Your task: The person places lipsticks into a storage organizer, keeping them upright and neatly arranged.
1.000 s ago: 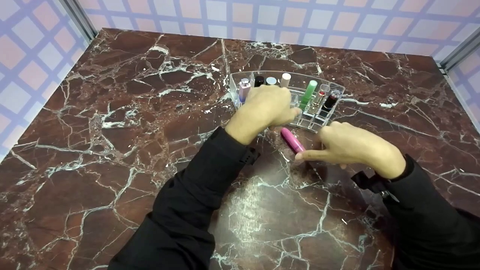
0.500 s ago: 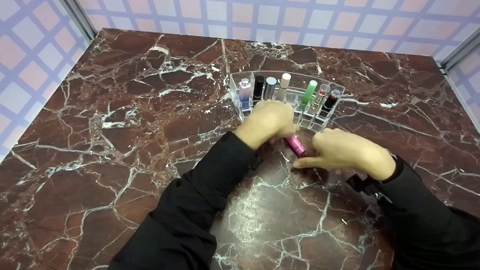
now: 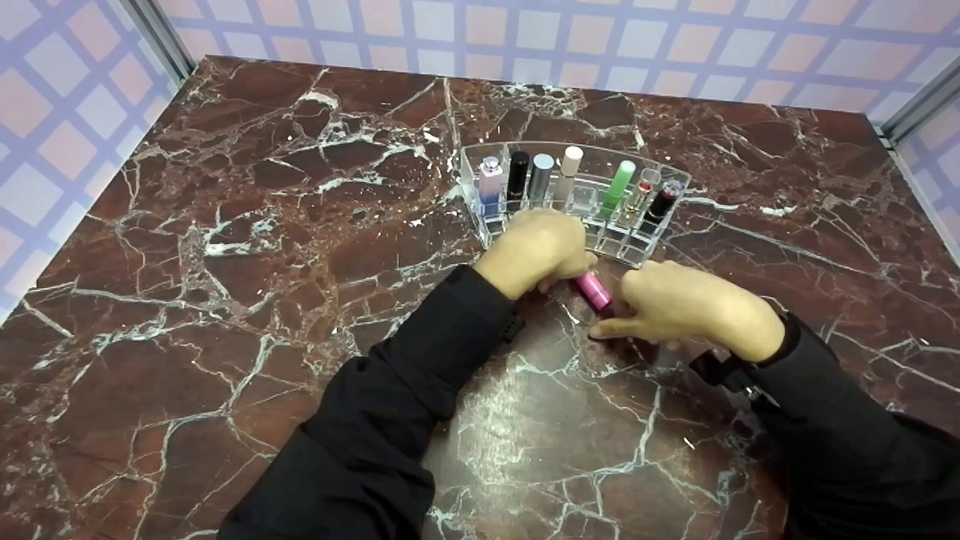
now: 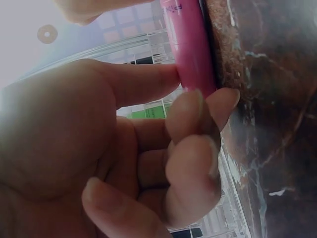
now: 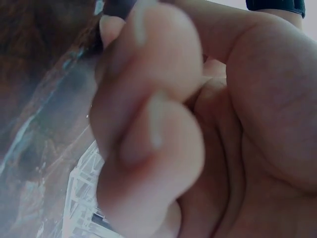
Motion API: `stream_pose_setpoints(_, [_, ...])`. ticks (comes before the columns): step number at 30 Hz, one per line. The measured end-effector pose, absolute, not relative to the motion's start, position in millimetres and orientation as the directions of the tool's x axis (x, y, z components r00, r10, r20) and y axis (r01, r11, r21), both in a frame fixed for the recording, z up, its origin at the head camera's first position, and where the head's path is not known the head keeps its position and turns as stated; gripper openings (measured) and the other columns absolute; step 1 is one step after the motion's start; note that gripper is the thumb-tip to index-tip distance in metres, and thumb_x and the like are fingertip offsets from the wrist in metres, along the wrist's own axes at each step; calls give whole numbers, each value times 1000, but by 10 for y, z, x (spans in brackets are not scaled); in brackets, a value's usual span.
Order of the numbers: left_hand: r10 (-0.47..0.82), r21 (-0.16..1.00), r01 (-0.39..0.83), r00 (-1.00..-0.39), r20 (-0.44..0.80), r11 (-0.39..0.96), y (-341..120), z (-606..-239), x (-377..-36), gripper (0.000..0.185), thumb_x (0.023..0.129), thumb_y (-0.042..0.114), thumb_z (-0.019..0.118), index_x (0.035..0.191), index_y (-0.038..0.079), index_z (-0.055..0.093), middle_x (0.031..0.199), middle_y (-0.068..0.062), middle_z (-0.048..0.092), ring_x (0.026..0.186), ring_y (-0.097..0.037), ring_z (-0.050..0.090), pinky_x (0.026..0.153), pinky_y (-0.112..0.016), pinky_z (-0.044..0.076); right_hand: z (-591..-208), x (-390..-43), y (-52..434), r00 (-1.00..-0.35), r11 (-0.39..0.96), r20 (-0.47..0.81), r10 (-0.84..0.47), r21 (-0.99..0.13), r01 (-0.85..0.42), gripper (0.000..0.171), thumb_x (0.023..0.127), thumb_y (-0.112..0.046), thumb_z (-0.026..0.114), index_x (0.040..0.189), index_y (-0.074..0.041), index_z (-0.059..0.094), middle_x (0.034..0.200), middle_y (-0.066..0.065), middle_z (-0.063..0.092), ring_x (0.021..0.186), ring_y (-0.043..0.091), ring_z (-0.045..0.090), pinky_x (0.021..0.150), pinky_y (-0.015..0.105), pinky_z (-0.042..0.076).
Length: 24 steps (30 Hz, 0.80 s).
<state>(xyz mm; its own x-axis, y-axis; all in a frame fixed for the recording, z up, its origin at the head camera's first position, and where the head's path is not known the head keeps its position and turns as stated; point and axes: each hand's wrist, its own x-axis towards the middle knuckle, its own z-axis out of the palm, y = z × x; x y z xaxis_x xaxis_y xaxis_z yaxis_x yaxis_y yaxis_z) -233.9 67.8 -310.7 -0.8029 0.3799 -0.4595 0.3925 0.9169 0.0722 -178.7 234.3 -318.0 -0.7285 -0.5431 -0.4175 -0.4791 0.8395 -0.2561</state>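
A glossy pink lipstick tube (image 3: pixel 593 291) with dark lettering lies slantwise, low over the marble-look table, in front of a clear lipstick organizer (image 3: pixel 634 251). My left hand (image 3: pixel 536 251) pinches its far end between thumb and fingertips, as the left wrist view shows, the other fingers loosely curled. Beside the tube's near end is my right hand (image 3: pixel 675 304), thumb stretched toward it. In the right wrist view my right fingers (image 5: pixel 153 129) are curled, with a dark patch near the fingertips; whether they grip anything is hidden.
In the organizer stand a pink-and-blue lipstick (image 3: pixel 490 187), a black tube (image 3: pixel 517 176), a grey-blue tube (image 3: pixel 541 180), a white-capped tube (image 3: pixel 568 172), a green tube (image 3: pixel 616 187), a red-tipped clear one (image 3: pixel 640 196) and a black one (image 3: pixel 659 204). Patterned panels (image 3: pixel 525 34) border the table.
My left hand has come down from over the organizer toward me and taken hold of the pink tube's far end. My right hand has shifted slightly toward me; its thumb no longer covers the near end.
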Motion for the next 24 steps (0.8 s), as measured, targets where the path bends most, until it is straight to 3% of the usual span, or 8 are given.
stream_pose_setpoints(8, [384,136,369,-770,-510,919,656,-3110,-2398,50,105,55,43,81,17,65,72,1,67,54,-13,63,63,-26,54,-3206,-1805,2336,-781,846,-326,-532,-248,-473,54,95,-59,62,62,-17,52,48,-5,53,36,6,53,44,29,49])
stream_pose_setpoints(15, [380,154,354,-760,-527,922,650,-3107,-2401,46,104,51,46,82,17,67,73,1,68,54,-12,64,60,-26,54,-3257,-1839,2323,-795,816,-196,-574,-222,-534,49,97,-53,62,63,-20,54,51,-7,50,41,8,49,45,32,47])
stream_pose_setpoints(20, [358,162,324,-761,-541,932,670,-3122,-2403,49,105,53,43,85,16,67,74,0,68,54,-13,63,60,-26,54,-3276,-1847,2313,-787,812,-212,-580,-225,-538,44,98,-49,64,66,-19,57,53,-7,52,42,9,51,46,32,48])
stream_pose_setpoints(24, [347,188,292,-765,-542,938,683,-3151,-2420,39,107,43,44,91,14,66,75,-1,68,54,-13,64,57,-25,54,-3274,-1844,2302,-786,815,-225,-576,-235,-530,45,98,-50,63,66,-19,58,53,-7,53,42,9,51,45,31,47])
